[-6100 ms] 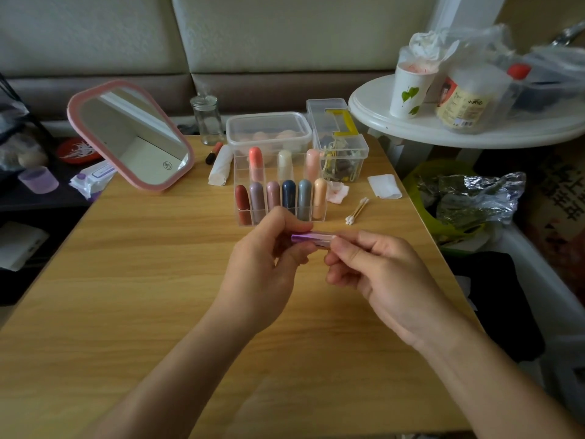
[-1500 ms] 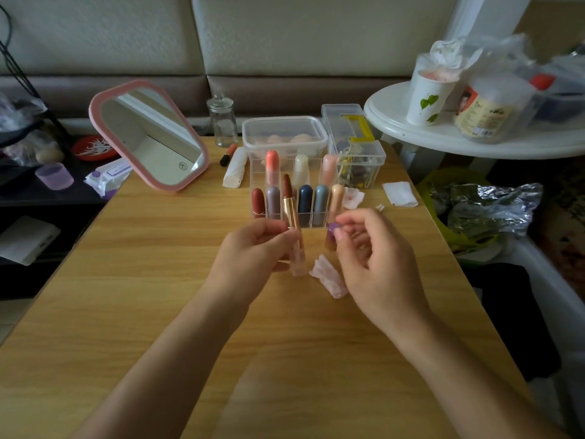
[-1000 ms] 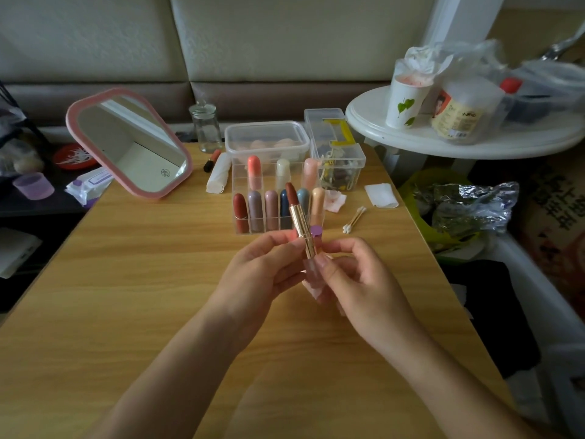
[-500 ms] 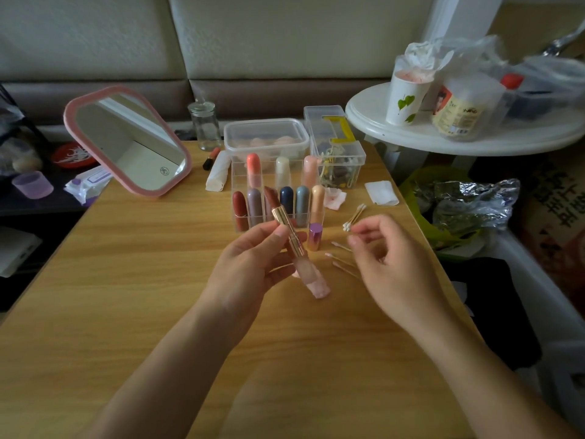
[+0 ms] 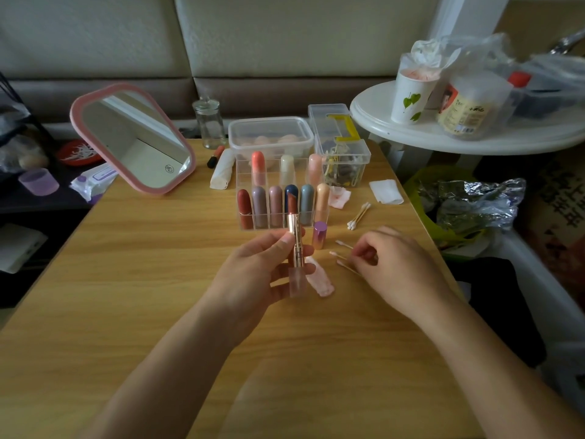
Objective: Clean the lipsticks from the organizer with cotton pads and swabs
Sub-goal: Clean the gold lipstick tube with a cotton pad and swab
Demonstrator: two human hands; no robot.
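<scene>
lipstick [image 5: 296,245] in left hand [image 5: 253,277], right hand [image 5: 399,267] pinching swabs [image 5: 338,255].

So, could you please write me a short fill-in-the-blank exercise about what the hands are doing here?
The left hand grips the uncapped gold-tubed lipstick with its bullet pointing ____.
The lipstick's ____ cylindrical cap stands upright on the wooden table.
By the fingers of the right hand lie ____ loose white cotton swabs.
Missing words: up; purple; three.
</scene>
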